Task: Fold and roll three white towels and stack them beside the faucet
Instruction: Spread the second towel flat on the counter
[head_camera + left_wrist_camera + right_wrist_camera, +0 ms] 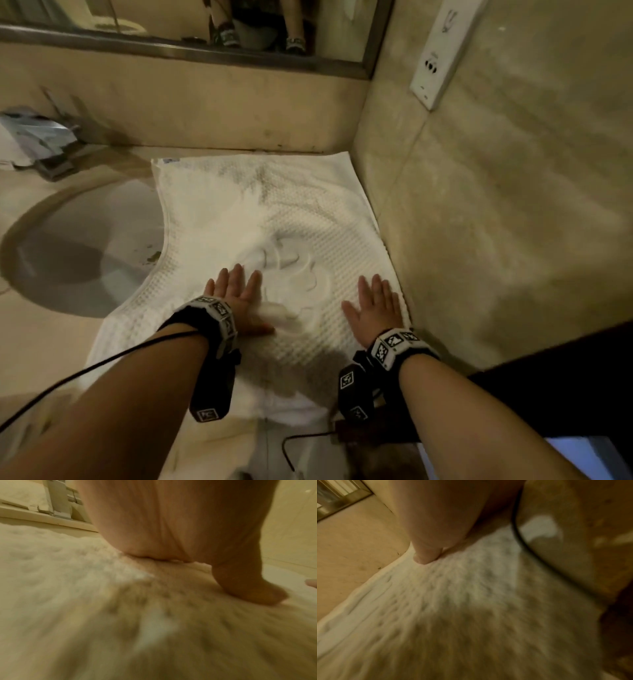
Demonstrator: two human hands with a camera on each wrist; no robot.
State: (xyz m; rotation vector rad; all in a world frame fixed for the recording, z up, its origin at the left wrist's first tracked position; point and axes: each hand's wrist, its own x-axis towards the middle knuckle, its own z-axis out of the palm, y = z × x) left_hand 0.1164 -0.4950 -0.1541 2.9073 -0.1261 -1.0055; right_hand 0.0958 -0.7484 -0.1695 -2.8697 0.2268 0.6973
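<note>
A white waffle-weave towel [274, 212] lies spread on the beige counter, reaching from the back wall to the front edge, with its left side hanging over the sink. My left hand [236, 294] lies flat on it, palm down, fingers straight. My right hand [375, 305] lies flat near the towel's right edge, fingers spread. The blurred wrist views show the left palm [171, 524] and a right finger [426, 536] resting on the towel [51, 588] [436, 601]. The chrome faucet [41, 140] stands at the far left behind the sink.
A round sink basin [78, 250] sits left of the towel. A tiled side wall [496, 205] with a white socket plate [442, 51] borders the towel's right edge. A mirror [185, 27] runs along the back. Black cables [102, 363] trail from the wrist cameras.
</note>
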